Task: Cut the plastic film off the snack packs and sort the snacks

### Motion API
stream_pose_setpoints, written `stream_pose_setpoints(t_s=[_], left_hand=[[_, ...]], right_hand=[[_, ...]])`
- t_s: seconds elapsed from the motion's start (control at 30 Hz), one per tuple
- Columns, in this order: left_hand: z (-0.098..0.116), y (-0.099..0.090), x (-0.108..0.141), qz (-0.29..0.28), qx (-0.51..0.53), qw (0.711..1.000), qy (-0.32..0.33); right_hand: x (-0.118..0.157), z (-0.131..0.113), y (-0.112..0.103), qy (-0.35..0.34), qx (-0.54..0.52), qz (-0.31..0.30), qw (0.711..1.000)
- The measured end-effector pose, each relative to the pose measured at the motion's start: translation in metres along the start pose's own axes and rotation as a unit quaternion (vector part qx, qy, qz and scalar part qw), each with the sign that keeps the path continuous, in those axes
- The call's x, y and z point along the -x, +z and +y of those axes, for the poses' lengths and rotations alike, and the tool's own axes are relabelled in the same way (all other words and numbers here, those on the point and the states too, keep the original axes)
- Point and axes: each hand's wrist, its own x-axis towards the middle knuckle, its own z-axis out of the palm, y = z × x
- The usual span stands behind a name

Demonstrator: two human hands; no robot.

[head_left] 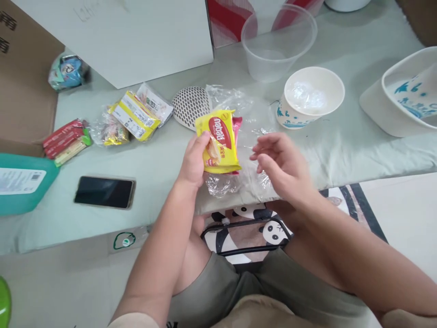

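Observation:
My left hand [195, 159] is closed around a yellow Nabati wafer packet [220, 143], its thumb pressing on the front. A pink packet [236, 125] shows behind the yellow one; whether the same hand grips it is hard to see. My right hand [282, 164] is apart from the packets, to their right, with fingers loosely curled, thumb spread and nothing visible in it. Crumpled clear plastic wrap [252, 132] lies on the cloth beneath and around both hands. Just beyond my right hand stands a white paper cup [297, 119] with clear plastic inside.
Left of my hands lie yellow snack packets [134, 116], red packets [64, 136] and a phone [105, 192]. Behind are a perforated grey oval [191, 107], a white box [153, 45] and a clear tub [269, 68]. A white bin [378, 107] stands far right, a teal container [27, 200] far left.

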Motion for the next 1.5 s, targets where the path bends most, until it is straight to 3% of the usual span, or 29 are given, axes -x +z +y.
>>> stream_pose_setpoints(t_s=[0.1, 0.2, 0.33, 0.47, 0.63, 0.83, 1.17, 1.37, 1.5], left_hand=[[-0.004, 0.014, 0.006, -0.058, -0.014, 0.998, 0.001], [-0.007, 0.022, 0.009, -0.081, -0.046, 0.996, 0.017], [-0.011, 0.021, 0.007, -0.055, -0.108, 0.991, 0.058], [-0.009, 0.012, 0.005, -0.019, -0.149, 0.987, 0.058], [-0.004, 0.015, 0.008, 0.023, -0.197, 0.969, 0.149], [0.002, 0.025, 0.012, 0.002, -0.203, 0.961, 0.188], [0.002, 0.015, 0.007, 0.089, -0.358, 0.869, 0.33], [0.002, 0.01, 0.0, 0.142, -0.31, 0.89, 0.304], [0.002, 0.01, 0.0, 0.14, -0.307, 0.89, 0.306]], right_hand=[[-0.002, 0.008, 0.01, 0.084, -0.083, -0.081, 0.99], [-0.005, 0.012, 0.014, 0.087, -0.115, -0.102, 0.984], [-0.006, 0.012, 0.014, 0.093, -0.126, -0.087, 0.984], [-0.007, 0.015, 0.015, 0.096, -0.134, -0.05, 0.985], [-0.005, 0.016, 0.018, 0.058, -0.015, 0.026, 0.998], [-0.001, 0.012, 0.023, -0.005, 0.1, 0.028, 0.995], [-0.002, 0.015, 0.027, -0.001, 0.091, 0.024, 0.996], [-0.004, 0.024, 0.026, 0.038, 0.026, 0.038, 0.998], [-0.005, 0.025, 0.025, 0.047, 0.025, 0.034, 0.998]])
